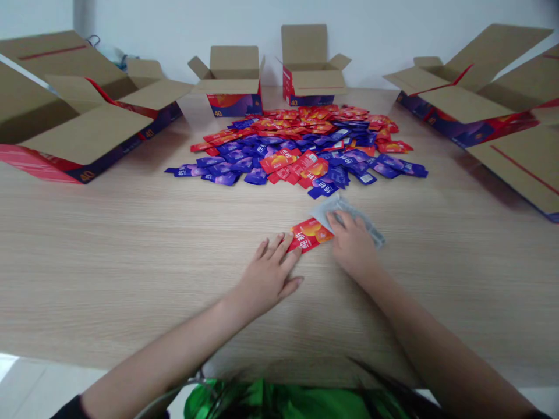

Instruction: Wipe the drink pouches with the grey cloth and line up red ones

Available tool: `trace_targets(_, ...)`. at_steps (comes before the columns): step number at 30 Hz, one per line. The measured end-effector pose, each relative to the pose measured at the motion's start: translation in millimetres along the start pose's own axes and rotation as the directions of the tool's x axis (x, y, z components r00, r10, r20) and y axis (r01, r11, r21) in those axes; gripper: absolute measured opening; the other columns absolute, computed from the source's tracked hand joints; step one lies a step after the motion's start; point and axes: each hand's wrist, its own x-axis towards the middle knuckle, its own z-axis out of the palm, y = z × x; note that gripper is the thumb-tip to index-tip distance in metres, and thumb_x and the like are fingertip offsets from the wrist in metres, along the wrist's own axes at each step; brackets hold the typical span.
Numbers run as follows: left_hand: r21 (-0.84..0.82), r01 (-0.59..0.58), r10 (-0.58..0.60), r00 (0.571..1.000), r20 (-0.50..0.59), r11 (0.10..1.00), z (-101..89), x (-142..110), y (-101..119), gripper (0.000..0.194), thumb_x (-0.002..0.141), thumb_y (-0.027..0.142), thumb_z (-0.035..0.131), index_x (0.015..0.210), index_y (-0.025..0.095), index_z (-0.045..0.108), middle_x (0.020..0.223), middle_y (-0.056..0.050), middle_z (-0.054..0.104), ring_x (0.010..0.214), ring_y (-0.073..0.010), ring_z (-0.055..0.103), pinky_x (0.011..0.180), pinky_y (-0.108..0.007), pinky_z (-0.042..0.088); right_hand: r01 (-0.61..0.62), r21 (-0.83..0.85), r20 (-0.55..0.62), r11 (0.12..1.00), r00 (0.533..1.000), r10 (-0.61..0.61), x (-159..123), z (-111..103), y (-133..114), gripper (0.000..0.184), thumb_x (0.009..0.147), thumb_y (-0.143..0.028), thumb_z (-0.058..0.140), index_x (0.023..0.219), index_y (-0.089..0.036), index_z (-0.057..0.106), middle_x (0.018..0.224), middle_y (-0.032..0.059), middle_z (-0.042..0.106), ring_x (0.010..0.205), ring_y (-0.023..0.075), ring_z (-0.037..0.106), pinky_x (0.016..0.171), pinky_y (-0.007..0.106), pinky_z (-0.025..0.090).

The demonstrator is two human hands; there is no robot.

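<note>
A red packet [309, 234] with orange fruit printing and white lettering lies flat on the wooden table, in front of the pile. The fingertips of my left hand [269, 272] rest on its left end, fingers stretched out and apart. My right hand [354, 245] has its fingers bent over a pale grey-blue cloth [326, 207], which covers the packet's upper right part. Part of the cloth is hidden under that hand. Just beyond it, a heap of purple packets [231, 166] and red packets [315, 169] spreads across the table.
Two open cardboard boxes, one at back left [234, 106] and one at back centre [311, 100], stand behind the heap. Larger open boxes flank the table at left [109, 161] and right [463, 129]. A wall rises behind; the table's front edge is near my body.
</note>
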Motion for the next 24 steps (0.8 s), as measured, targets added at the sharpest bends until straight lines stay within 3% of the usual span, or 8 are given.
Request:
trace_targets(3, 0.004, 0.0, 0.0, 1.0, -0.005, 1.0, 1.3, 0.3, -0.5, 0.059, 0.094, 0.051, 0.045, 0.142, 0.018, 0.038, 0.153, -0.016, 0.029, 0.143, -0.0334, 0.023, 0.112, -0.053, 0.023, 0.168, 0.022, 0.022, 0.985, 0.985, -0.169, -7.4, 2.0, -18.4, 0.05, 0.083, -0.006, 0.043, 0.131, -0.009, 0.057, 0.139, 0.0162, 0.051, 0.096, 0.0294, 0.05, 0.084, 0.043, 0.045)
trace_targets(6, 0.004, -0.006, 0.006, 1.0, -0.029, 1.0, 2.9, 0.5, -1.1, 0.06, 0.094, 0.051, 0.045, 0.143, 0.018, 0.036, 0.151, -0.016, 0.034, 0.142, -0.0322, 0.026, 0.113, -0.053, 0.023, 0.288, 0.117, 0.045, 0.95, 0.954, -0.295, -11.2, 1.8, -26.6, 0.053, 0.083, -0.004, 0.042, 0.133, -0.015, 0.056, 0.143, 0.0084, 0.049, 0.094, 0.0255, 0.05, 0.087, 0.039, 0.044)
trace_targets(8, 0.006, -0.004, 0.004, 1.0, -0.026, 1.0, 3.2, 0.4, -1.3, 0.059, 0.094, 0.051, 0.044, 0.143, 0.018, 0.037, 0.152, -0.016, 0.032, 0.142, -0.0321, 0.024, 0.113, -0.052, 0.023, 0.231, 0.143, 0.04, 0.962, 0.97, -0.239, -7.9, 1.6, -16.3, 0.055, 0.081, -0.002, 0.04, 0.133, -0.015, 0.055, 0.143, 0.0071, 0.05, 0.095, 0.025, 0.051, 0.086, 0.039, 0.043)
trace_targets(12, 0.004, -0.002, 0.002, 1.0, -0.008, 1.0, 2.6, 0.3, -1.0, 0.059, 0.094, 0.051, 0.045, 0.143, 0.019, 0.038, 0.154, -0.016, 0.027, 0.143, -0.0333, 0.021, 0.112, -0.053, 0.024, 0.077, 0.071, -0.009, 0.994, 0.997, -0.077, -1.9, 3.2, -0.4, 0.055, 0.079, 0.001, 0.038, 0.131, -0.006, 0.054, 0.14, 0.0167, 0.051, 0.103, 0.0287, 0.052, 0.085, 0.043, 0.041)
trace_targets(18, -0.002, 0.0, 0.0, 1.0, -0.014, 1.0, 2.9, 0.9, -1.6, 0.059, 0.094, 0.05, 0.045, 0.142, 0.016, 0.039, 0.151, -0.017, 0.033, 0.143, -0.0322, 0.023, 0.113, -0.053, 0.022, 0.317, 0.217, 0.044, 0.923, 0.942, -0.334, -11.4, 5.7, -30.7, 0.058, 0.08, -0.003, 0.042, 0.136, -0.012, 0.051, 0.147, 0.0115, 0.045, 0.098, 0.026, 0.053, 0.088, 0.042, 0.043)
trace_targets(22, 0.001, -0.001, 0.001, 1.0, -0.012, 1.0, 2.9, 0.4, -2.1, 0.058, 0.094, 0.051, 0.045, 0.143, 0.019, 0.037, 0.155, -0.016, 0.026, 0.143, -0.0326, 0.021, 0.113, -0.053, 0.024, 0.151, 0.23, -0.021, 0.961, 0.988, -0.15, -3.1, 10.1, -2.4, 0.062, 0.072, 0.004, 0.038, 0.134, 0.002, 0.048, 0.141, 0.0212, 0.049, 0.124, 0.028, 0.046, 0.097, 0.043, 0.039)
trace_targets(24, 0.002, 0.001, -0.001, 1.0, -0.014, 1.0, 3.0, 0.2, -2.1, 0.057, 0.094, 0.051, 0.045, 0.142, 0.019, 0.039, 0.155, -0.016, 0.026, 0.143, -0.0326, 0.021, 0.112, -0.052, 0.024, 0.081, 0.197, -0.043, 0.977, 0.996, -0.074, -0.1, 11.7, 8.7, 0.061, 0.072, 0.003, 0.039, 0.132, 0.006, 0.048, 0.138, 0.0259, 0.05, 0.125, 0.0303, 0.046, 0.097, 0.046, 0.039)
